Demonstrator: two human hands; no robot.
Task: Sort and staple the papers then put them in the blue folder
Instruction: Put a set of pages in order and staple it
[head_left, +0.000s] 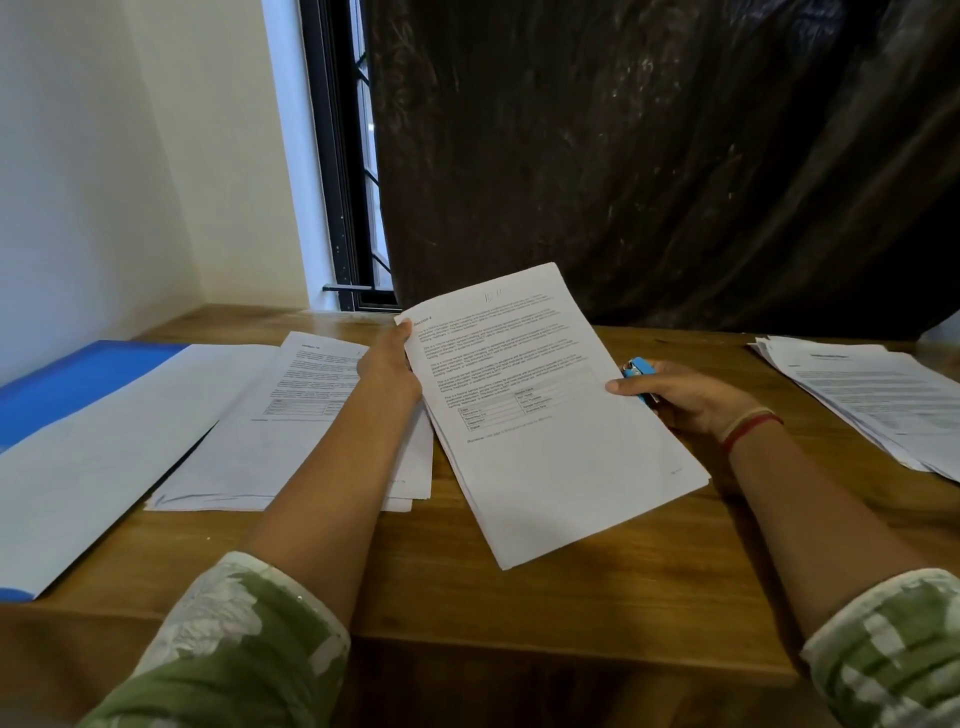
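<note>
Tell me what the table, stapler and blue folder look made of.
Table: wood, brown with visible grain and plank seams, low sheen; solid or veneer unclear.
Stapler, held in the right hand: bright blue glossy shell, probably plastic; mostly hidden.
Blue folder: smooth, uniform, flat blue sheet, likely plastic or coated card.

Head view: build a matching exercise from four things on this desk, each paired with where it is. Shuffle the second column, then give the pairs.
Things
1. stapler
2. blue folder
3. printed sheaf
4. loose pile

Places
A. far left of the table, partly under white sheets
B. gripped by left hand and right hand
C. lying flat at the table's right edge
D. in the right hand, behind the sheaf's edge

Pairs: 1-D, 2-A, 3-B, 4-C
</note>
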